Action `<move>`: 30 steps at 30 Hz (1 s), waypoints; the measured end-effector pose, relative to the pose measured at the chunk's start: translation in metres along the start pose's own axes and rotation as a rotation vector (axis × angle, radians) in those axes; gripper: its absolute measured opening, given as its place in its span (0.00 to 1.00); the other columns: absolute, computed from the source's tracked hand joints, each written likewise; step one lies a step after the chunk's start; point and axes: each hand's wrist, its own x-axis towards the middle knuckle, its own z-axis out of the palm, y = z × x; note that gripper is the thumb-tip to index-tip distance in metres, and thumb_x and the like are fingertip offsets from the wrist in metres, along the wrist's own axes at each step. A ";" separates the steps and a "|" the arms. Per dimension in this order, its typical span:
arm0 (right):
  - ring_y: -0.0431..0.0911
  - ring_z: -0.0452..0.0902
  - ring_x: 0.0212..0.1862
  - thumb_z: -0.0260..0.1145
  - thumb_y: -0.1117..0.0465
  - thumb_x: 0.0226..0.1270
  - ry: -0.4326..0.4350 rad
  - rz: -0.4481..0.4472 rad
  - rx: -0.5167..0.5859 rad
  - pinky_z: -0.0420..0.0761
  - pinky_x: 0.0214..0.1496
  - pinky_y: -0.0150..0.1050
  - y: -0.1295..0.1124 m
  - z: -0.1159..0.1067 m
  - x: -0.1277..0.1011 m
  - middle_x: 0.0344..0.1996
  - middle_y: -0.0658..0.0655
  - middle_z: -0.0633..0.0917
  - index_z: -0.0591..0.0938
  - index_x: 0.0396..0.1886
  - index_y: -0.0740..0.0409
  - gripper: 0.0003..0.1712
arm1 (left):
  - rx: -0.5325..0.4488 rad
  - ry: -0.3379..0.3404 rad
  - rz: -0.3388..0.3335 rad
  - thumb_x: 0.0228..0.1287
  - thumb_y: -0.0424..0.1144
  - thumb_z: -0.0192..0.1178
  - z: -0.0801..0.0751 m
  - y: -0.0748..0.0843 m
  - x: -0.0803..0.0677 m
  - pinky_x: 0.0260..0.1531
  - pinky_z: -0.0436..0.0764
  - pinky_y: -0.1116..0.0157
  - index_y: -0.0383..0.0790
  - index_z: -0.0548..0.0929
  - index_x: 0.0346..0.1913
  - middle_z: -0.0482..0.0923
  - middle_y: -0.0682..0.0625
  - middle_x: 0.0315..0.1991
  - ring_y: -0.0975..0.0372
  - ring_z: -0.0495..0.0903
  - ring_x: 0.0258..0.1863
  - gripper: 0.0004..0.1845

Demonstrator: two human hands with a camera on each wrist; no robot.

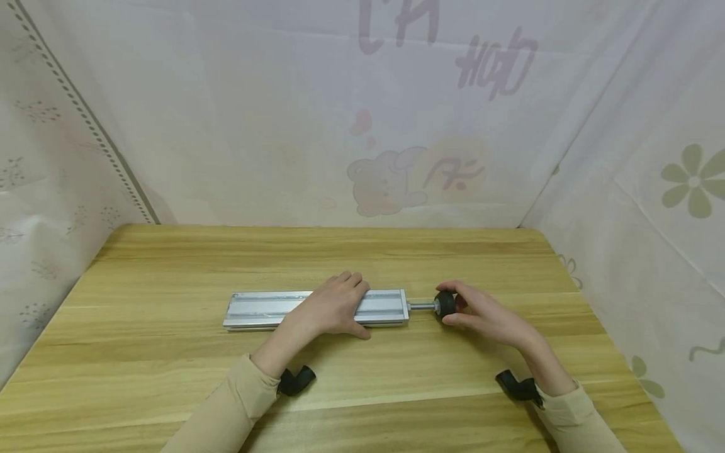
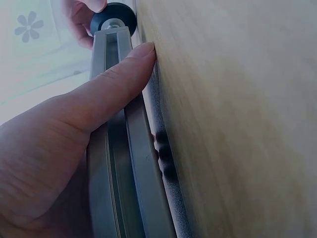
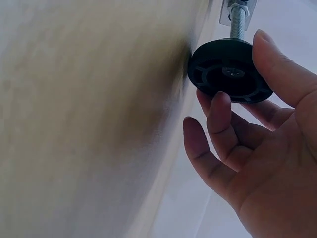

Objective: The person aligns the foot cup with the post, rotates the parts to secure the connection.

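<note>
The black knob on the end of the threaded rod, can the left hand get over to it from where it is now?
Probably not freely. The left hand lies across the aluminium rail, and the right hand already pinches the black knob between thumb and fingers, covering most of its rim. Only the bare threaded rod lies open between them.

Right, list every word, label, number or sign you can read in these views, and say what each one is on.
Backdrop cloth, top centre: faint purplish marks showing through as if mirrored, not readable.
Backdrop cloth, upper right: faint characters roughly like "HOP", mirrored and blurred; not certain.
Beside the bear print: reddish marks on a yellow patch, too faint to read.
Aluminium rail, black knob, wooden table: no text or label visible.
</note>
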 end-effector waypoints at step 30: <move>0.58 0.67 0.75 0.68 0.44 0.70 0.158 -0.076 -0.278 0.69 0.72 0.61 -0.004 0.003 0.016 0.73 0.60 0.72 0.69 0.75 0.53 0.40 | 0.022 0.273 0.097 0.61 0.60 0.70 -0.010 -0.042 -0.058 0.70 0.71 0.44 0.40 0.68 0.75 0.73 0.41 0.69 0.45 0.72 0.71 0.45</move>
